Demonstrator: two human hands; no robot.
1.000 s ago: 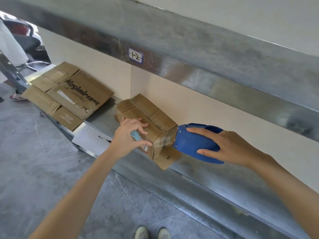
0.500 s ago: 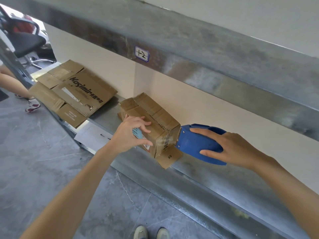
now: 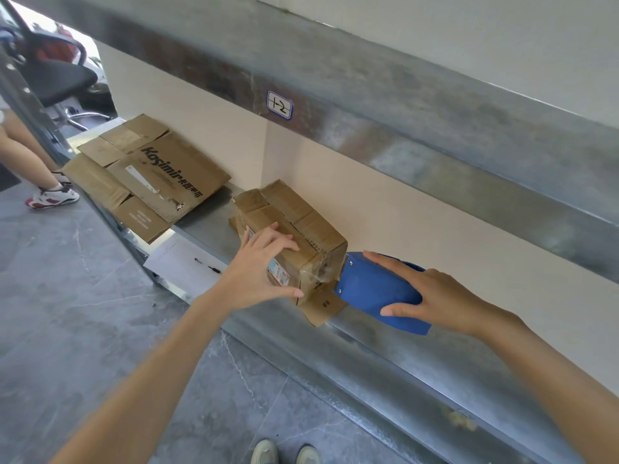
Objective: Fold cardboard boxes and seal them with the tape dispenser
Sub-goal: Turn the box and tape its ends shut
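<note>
Box on the shelf, tape dispenser nosed against its right end — left hand grip clamped over the box's near top edge, right hand grip wrapped round the dispenser — I'd brace the box and drag tape straight along the seam.

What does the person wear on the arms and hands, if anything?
Nothing that shows. Both forearms are bare to the edge of the picture, with no sleeves in view. The left hand and the right hand have no gloves, and no watch, bracelet or ring is visible.
</note>
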